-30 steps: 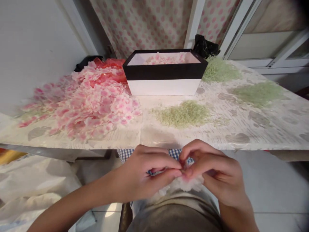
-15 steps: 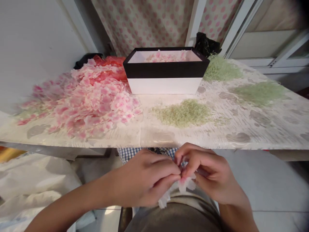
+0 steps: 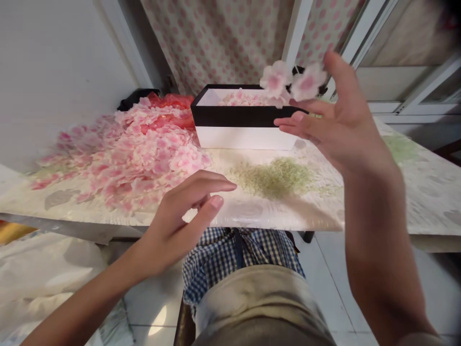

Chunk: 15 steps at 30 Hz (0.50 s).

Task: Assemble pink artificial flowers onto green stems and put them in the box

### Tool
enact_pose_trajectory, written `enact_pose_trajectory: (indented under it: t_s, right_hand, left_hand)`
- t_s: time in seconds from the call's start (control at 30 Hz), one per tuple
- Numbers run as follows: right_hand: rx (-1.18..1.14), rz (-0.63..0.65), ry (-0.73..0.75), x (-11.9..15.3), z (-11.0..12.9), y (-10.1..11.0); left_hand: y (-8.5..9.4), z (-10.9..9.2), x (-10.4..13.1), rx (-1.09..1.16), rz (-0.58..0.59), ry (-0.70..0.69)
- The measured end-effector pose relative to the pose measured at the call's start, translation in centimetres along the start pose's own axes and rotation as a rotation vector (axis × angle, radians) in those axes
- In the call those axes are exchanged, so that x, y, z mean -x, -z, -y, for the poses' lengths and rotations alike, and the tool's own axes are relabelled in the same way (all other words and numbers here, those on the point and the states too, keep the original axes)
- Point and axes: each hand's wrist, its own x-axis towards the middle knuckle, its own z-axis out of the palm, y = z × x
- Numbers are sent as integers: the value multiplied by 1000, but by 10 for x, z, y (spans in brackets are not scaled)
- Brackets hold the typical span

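Note:
Two pale pink artificial blossoms are over the right end of a black-and-white box. They are just beyond the fingers of my right hand, which is open with thumb and fingers spread; whether they still touch a fingertip I cannot make out. More pink petals lie inside the box. My left hand is held above the table's front edge, thumb and index finger apart, with nothing in it. It is nearest to the green stringy clump and the big pile of pink blossoms.
A patterned cloth covers the table. Red mesh lies behind the blossom pile. At the right is another green clump, partly behind my arm. White bags are on the left below the table. A dotted curtain hangs behind.
My hands have parted from over my lap. The right hand has gone up and forward to the box and opened, with the blossoms now beyond it. The left hand has opened and moved left.

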Motion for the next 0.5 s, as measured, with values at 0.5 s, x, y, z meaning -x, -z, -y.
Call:
enact_pose_trajectory:
  t_s: [0.5]
  right_hand:
    - [1160,-95,-137,103,-87,78]
  left_hand:
    - [9,84,-30,-509,5,211]
